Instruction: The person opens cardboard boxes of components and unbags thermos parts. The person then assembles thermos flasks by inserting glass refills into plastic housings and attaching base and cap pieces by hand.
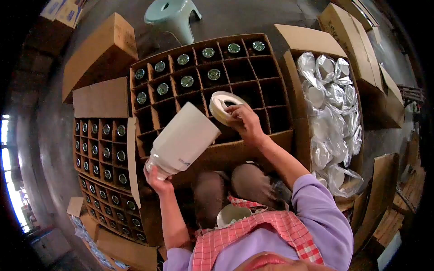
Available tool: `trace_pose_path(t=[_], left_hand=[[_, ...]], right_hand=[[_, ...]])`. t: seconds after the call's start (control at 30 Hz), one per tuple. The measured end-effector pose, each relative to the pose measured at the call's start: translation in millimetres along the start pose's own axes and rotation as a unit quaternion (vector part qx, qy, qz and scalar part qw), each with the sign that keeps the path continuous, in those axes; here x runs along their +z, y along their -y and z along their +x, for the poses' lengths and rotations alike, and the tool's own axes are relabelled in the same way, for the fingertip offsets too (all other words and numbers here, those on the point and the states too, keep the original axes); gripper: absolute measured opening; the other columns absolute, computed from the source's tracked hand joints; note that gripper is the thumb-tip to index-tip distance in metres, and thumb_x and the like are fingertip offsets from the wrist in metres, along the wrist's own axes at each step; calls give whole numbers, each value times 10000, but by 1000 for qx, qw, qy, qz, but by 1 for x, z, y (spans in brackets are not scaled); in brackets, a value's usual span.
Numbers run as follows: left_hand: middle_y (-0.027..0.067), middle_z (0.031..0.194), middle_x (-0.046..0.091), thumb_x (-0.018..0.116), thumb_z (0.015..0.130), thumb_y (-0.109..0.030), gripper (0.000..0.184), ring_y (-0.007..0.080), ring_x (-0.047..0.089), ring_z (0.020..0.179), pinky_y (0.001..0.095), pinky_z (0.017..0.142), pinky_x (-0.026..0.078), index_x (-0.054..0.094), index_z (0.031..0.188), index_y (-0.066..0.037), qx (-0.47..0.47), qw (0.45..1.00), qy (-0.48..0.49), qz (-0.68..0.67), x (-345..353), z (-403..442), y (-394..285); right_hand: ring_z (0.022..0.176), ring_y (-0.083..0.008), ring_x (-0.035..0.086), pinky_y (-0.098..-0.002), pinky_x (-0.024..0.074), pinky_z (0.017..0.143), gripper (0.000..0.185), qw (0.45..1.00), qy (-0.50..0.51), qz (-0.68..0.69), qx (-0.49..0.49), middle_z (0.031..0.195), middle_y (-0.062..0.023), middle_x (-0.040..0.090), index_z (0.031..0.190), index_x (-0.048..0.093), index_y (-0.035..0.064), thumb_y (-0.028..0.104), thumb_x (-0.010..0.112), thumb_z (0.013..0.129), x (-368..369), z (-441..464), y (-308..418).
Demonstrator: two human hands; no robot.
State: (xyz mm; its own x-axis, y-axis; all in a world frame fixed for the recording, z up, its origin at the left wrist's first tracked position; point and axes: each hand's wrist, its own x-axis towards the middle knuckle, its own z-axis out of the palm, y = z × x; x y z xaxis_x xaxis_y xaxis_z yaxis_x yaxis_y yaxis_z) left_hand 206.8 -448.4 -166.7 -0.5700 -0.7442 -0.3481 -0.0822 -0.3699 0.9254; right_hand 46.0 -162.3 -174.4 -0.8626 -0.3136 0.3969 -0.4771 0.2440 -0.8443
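My left hand (pixel 158 177) is closed around the narrow end of a white bottle (pixel 184 139) with small blue print; its wide end tilts up to the right. Fingers of my right hand (pixel 246 121) grip a cream-coloured roll of tape (pixel 216 108), close to the bottle's wide end but apart from it. Both are over a divided cardboard carton (pixel 217 151), where round greenish glass ends (pixel 186 81) show in several back and left cells. Other cells look dark inside. What lies under the bottle is hidden.
On the right stands an open carton (pixel 294 97) of white items in clear plastic (pixel 332 113). Divided cartons of glassware (pixel 106 151) are at left. A pale green stool (pixel 174 18) stands behind. A cup-like container (pixel 233 214) sits at my lap.
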Motion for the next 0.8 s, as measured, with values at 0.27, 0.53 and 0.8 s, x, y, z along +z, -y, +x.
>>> trace_pose_path(t=[0.27,0.53,0.8], left_hand=[[76,1106,568,449,853,-426,474,247,579,891,351,492,443,484,1187,-90,19,1000,0,-17,-55,32,12],[87,1229,525,436,850,-425,527,292,527,1095,449,841,464,474,1242,-74,-34,994,-79,-71,-51,31,9],[106,1204,539,422,853,-375,490,295,514,1113,458,908,428,511,1206,-46,24,989,-53,-133,-63,24,-27]], right_hand=[[858,-313,570,-410,471,693,144,982,21,-189,2,882,-86,617,826,600,100,126,670,703,29,79,-80],[1025,-313,520,-392,458,857,459,850,231,-462,107,1038,-148,583,1114,564,83,150,674,674,73,156,-157],[997,-301,582,-371,465,872,675,966,66,-246,-46,1037,-166,623,1131,609,116,240,811,498,-56,201,-13]])
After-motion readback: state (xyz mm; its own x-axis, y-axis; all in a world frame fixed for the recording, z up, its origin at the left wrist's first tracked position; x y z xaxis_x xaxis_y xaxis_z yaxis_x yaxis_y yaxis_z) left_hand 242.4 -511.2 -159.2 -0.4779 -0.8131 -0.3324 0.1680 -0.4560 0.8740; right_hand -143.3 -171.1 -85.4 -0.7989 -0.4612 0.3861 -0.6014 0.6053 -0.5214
